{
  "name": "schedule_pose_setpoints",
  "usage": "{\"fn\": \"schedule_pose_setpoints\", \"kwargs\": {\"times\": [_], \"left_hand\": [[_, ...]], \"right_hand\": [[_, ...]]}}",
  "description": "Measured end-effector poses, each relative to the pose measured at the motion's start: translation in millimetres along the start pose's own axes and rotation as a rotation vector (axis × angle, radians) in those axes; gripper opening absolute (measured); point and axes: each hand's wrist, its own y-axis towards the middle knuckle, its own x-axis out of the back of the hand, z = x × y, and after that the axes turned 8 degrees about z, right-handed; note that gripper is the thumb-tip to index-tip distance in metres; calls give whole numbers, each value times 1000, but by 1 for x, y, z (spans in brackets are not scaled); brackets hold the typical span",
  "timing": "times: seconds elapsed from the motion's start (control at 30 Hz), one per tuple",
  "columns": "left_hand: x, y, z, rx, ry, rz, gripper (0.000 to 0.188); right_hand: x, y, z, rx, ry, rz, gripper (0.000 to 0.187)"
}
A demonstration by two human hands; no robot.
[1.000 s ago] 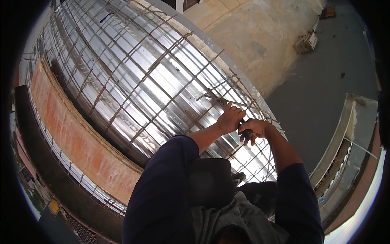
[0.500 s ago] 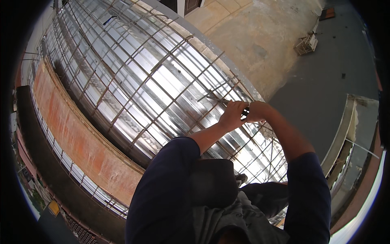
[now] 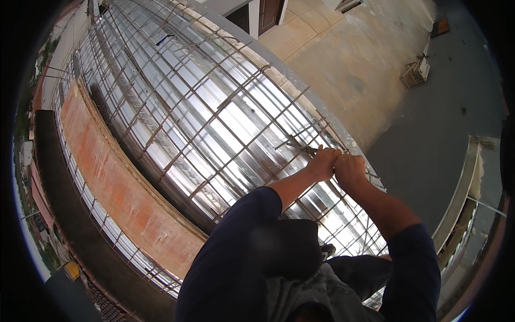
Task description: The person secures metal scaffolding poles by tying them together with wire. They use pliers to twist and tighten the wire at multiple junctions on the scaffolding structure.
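Observation:
My left hand and my right hand are side by side over the edge of a steel bar grid, both closed. A dark, pliers-like tool sticks out past my left fingers toward the upper left, its tip against or just above crossing rebar. My left fist wraps it. Against the left one, my right fist is closed too; what lies inside it is hidden. Under the grid are shiny corrugated metal sheets.
To the left a long orange-brown board curves along the grid. Small blue-handled tool rests on the bars far off. Past the deck's edge, far below, lie a paved yard and a wire-sided cart. At the right stands a concrete wall.
Both hands and the tool point have shifted slightly right and down in the picture, as has the whole scene. A dark handle visible between the hands earlier is now covered; the fists are closer together.

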Motion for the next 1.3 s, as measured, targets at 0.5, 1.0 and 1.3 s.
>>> {"fn": "schedule_pose_setpoints", "kwargs": {"times": [0.5, 1.0, 1.3], "left_hand": [[-8, -23, 3, -184, -26, -19, 44], [-9, -44, 13, -88, 107, -285, 32], [-15, -73, 14, -238, 212, -128, 42]], "right_hand": [[-25, 1, -29, 127, 648, 318, 35], [-72, 14, -34, 98, 1568, 898, 39], [-137, -21, 4, 330, 1918, 647, 27]]}}
